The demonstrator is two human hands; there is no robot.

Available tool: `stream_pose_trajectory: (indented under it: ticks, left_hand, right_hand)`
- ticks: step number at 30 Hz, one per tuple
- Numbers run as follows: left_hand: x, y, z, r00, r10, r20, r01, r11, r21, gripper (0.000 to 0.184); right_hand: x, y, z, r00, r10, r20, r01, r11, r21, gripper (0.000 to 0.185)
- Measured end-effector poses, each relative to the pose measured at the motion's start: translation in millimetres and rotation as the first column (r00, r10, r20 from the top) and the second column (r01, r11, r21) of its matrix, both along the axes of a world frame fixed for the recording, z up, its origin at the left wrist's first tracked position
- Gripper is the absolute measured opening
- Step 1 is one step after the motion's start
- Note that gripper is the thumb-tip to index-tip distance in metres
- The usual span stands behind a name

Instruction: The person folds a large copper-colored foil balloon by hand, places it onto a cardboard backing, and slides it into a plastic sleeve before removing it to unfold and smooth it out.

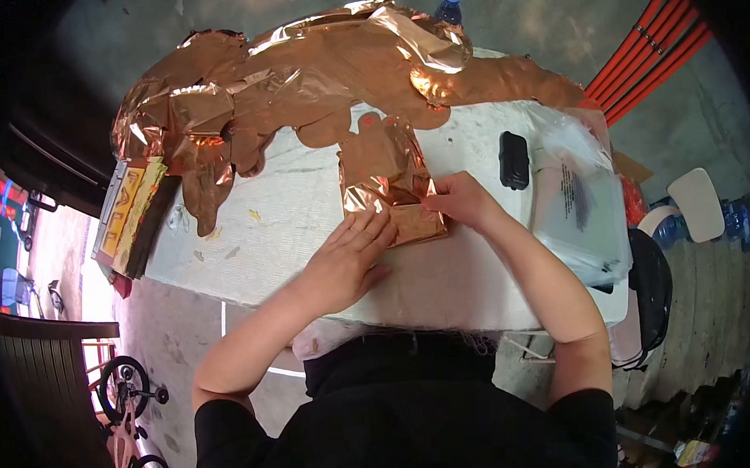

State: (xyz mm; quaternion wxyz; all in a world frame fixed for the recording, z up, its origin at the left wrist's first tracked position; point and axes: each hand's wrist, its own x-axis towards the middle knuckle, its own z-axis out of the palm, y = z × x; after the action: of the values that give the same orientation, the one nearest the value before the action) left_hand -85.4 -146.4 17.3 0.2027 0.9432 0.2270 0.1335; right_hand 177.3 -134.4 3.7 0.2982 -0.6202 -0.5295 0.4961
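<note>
A folded copper-coloured foil balloon (382,162) lies flat near the middle of the white table. My left hand (351,256) rests on its lower left part, fingers stretched out and pressed down. At its right edge, my right hand (466,201) has thumb and fingertips pinched together on the foil. The foil is creased and shiny between my two hands. Behind it, a large heap of similar copper foil balloons (318,86) spreads along the far side of the table, with rounded edges hanging toward me.
On the right of the table (251,277) lie a black case (514,160) and a stack of clear plastic bags (571,217). A printed box (131,215) stands at the left edge. Behind the heap is a blue-capped bottle (449,9). Orange-red poles (647,42) lean at upper right.
</note>
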Motion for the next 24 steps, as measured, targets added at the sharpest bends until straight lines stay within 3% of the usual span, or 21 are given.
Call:
stream_pose_trajectory:
  ticks: [6, 10, 12, 15, 16, 18, 22, 24]
  left_hand:
    - [-1, 1, -2, 0.999, -0.002, -0.033, 0.002, 1.0, 0.005, 0.059]
    - [0, -1, -4, 0.999, 0.007, -0.042, -0.007, 1.0, 0.012, 0.058]
    - [-1, -1, -6, 1.0, 0.015, -0.024, -0.014, 0.999, 0.035, 0.055]
    - [-1, -3, -8, 1.0, 0.016, -0.02, -0.014, 0.997, 0.076, 0.052]
    - [-1, -4, -8, 1.0, 0.018, -0.022, -0.016, 0.997, 0.08, 0.052]
    - [-1, -5, -9, 1.0, 0.019, -0.008, -0.018, 0.994, 0.111, 0.05]
    - [-1, -6, -10, 1.0, 0.03, 0.003, -0.03, 0.991, 0.132, 0.05]
    - [-1, -6, -9, 1.0, 0.028, 0.001, -0.028, 0.991, 0.134, 0.043]
  right_hand:
    - [4, -16, 20, 0.986, 0.054, 0.158, -0.053, 0.999, -0.01, 0.019]
    - [3, -27, 17, 0.995, -0.003, 0.095, 0.006, 1.0, -0.028, 0.022]
    - [4, -29, 10, 0.957, 0.037, 0.287, -0.071, 0.991, 0.112, 0.02]
    - [-1, -33, 9, 0.93, 0.066, 0.361, -0.141, 0.973, 0.186, 0.018]
    - [-4, -35, 11, 0.931, 0.067, 0.359, -0.143, 0.972, 0.189, 0.018]
    - [-10, -38, 20, 0.852, 0.042, 0.522, -0.167, 0.966, 0.196, 0.019]
    - [-13, -38, 27, 0.825, 0.078, 0.559, -0.171, 0.979, 0.114, 0.019]
    - [-15, -38, 38, 0.751, -0.027, 0.66, -0.087, 0.986, 0.14, 0.024]
